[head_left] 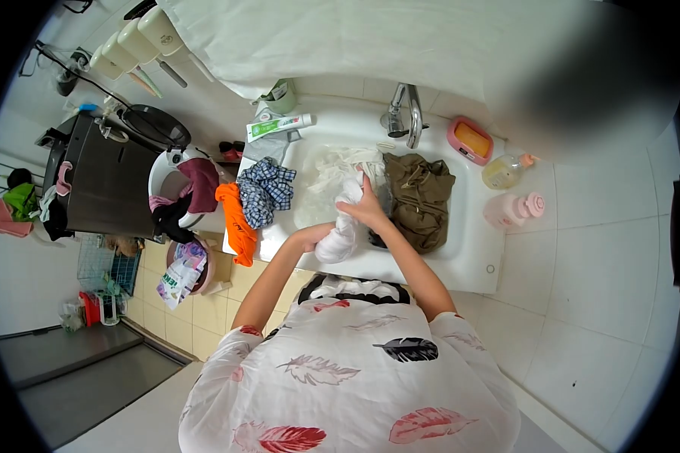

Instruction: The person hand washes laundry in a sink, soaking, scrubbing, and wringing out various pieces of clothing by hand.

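Both hands were on it, and the white cloth (338, 243) was bunched into a thick, twisted bundle over the near side of the white basin (472, 266)! The left hand (312, 238) gripped its lower end, fingers mostly hidden, while the right hand (366, 211) clasped it higher up, thumb and fingers around the folds. Just beyond, loose white fabric (344, 167) lay in the cloudy water; whether it joined the bundle could not be told. To the right, in the same basin, sat a heaped olive-brown garment (419, 200), below the metal faucet (414, 117). And over on the left edge, a blue checked cloth (263, 195) touched an orange cloth (238, 225) that hung over the side, with a toothpaste tube (279, 127) lying farther back
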